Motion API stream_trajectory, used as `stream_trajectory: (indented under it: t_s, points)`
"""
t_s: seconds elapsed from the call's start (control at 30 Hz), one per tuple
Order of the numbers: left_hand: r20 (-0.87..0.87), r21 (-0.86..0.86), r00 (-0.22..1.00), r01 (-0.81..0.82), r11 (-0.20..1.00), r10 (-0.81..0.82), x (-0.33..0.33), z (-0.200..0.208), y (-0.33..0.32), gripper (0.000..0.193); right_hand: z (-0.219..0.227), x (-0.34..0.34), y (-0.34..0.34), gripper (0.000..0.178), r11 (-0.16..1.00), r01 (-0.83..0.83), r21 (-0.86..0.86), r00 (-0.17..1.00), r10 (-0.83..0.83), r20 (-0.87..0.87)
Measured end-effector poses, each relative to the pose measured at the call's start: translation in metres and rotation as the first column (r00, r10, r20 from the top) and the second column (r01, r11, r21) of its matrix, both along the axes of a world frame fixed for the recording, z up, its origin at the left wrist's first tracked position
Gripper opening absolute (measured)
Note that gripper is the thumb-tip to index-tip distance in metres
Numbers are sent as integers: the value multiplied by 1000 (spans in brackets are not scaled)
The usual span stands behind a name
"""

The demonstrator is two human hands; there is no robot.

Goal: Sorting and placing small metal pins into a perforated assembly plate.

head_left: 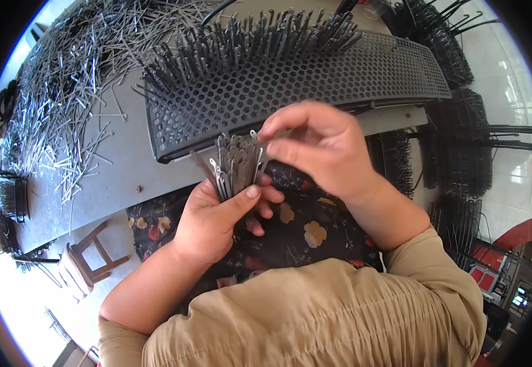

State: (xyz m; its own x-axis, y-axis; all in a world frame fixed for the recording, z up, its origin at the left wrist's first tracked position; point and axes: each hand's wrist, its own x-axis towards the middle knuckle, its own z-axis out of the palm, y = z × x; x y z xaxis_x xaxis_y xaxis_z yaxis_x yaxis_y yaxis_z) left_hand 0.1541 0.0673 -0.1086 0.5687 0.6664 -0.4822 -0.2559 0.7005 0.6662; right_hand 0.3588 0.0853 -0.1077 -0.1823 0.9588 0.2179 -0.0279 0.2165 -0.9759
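Two bare hands meet near the center of the frame, above a dark floral cloth. The left hand is closed around a bundle of metal strips, which stands roughly upright, looped ends uppermost, just below the perforated rack. The right hand is partly curled, thumb and forefinger slightly parted beside the bundle's upper right; whether it grips a strip cannot be told. The rack crosses the upper center to upper right of the frame, with a dense row of standing strips along its far side. Loose strips lie heaped on the gray tabletop at upper left.
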Motion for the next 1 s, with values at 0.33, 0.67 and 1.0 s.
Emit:
stream_trajectory:
  t_s: [0.33, 0.67, 1.0]
  points:
    - [-44, 208, 898, 437, 875, -438, -26, -4, 0, 20, 29, 96, 59, 19, 753, 527, 394, 831, -553, -55]
    - [-484, 481, 778, 619, 621, -401, -27, -10, 1, 7, 17, 94, 79, 21, 659, 471, 587, 802, -597, 27]
    - [-136, 99, 990, 36, 994, -22, -34, -3, -3, 10, 14, 89, 79, 19, 646, 430, 631, 754, -642, 144]
